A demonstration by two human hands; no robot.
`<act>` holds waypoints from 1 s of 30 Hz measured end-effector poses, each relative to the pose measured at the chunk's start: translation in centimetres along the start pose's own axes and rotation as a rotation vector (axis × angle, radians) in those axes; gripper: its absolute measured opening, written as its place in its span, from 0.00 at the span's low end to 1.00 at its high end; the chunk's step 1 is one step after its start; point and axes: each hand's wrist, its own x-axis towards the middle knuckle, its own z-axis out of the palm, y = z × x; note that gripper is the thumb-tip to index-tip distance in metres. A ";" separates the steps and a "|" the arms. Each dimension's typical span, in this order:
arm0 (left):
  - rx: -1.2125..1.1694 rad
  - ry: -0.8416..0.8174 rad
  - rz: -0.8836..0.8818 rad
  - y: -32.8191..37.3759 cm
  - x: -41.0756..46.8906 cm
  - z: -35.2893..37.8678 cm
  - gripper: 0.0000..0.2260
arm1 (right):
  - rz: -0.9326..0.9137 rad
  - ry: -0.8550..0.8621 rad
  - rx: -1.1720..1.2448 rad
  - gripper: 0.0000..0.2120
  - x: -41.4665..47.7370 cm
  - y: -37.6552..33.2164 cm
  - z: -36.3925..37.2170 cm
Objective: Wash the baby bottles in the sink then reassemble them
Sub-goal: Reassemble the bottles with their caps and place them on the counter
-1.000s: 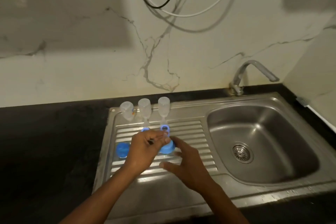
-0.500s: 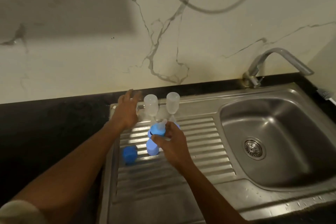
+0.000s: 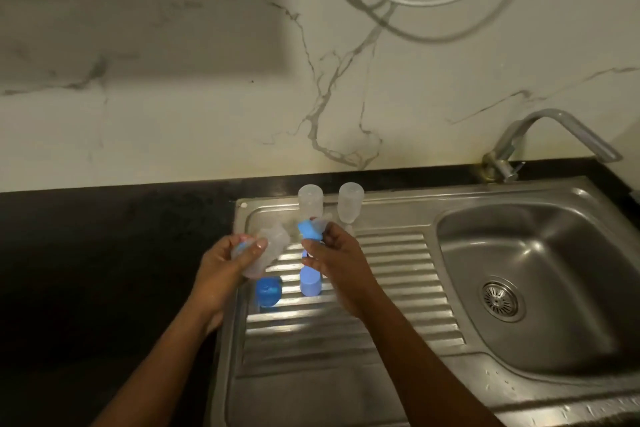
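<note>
Over drainboard [image 3: 391, 291], left hand [image 3: 227, 265] grips clear, tilted bottle [image 3: 268, 251]; right hand [image 3: 334, 253] pinches blue collar w/ teat [image 3: 309, 229].

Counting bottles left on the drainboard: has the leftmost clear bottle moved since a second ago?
Yes. The left hand lifted that clear bottle off the drainboard back row, toward the person.

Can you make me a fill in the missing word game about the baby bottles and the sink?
1. The left hand holds a clear bottle, and the right hand holds a ring that is coloured ____.
2. The number of clear bottles standing upside down at the back of the drainboard is ____.
3. The basin lies to the ____ of the drainboard.
4. Water running from the tap: ____.

Missing words: blue; two; right; none
</note>
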 end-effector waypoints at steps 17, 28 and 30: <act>-0.163 -0.531 -0.042 0.1 -14.2 1.1 0.26 | -0.044 -0.771 -0.354 0.21 -6.7 -7.6 -1.7; -0.682 -0.997 -0.173 -0.9 -16.3 2.2 0.24 | -0.040 -0.884 -0.250 0.22 -9.8 -8.7 -1.9; -0.684 -1.016 -0.179 -0.9 -16.6 2.5 0.23 | -0.028 -0.908 -0.263 0.22 -10.0 -9.2 -2.5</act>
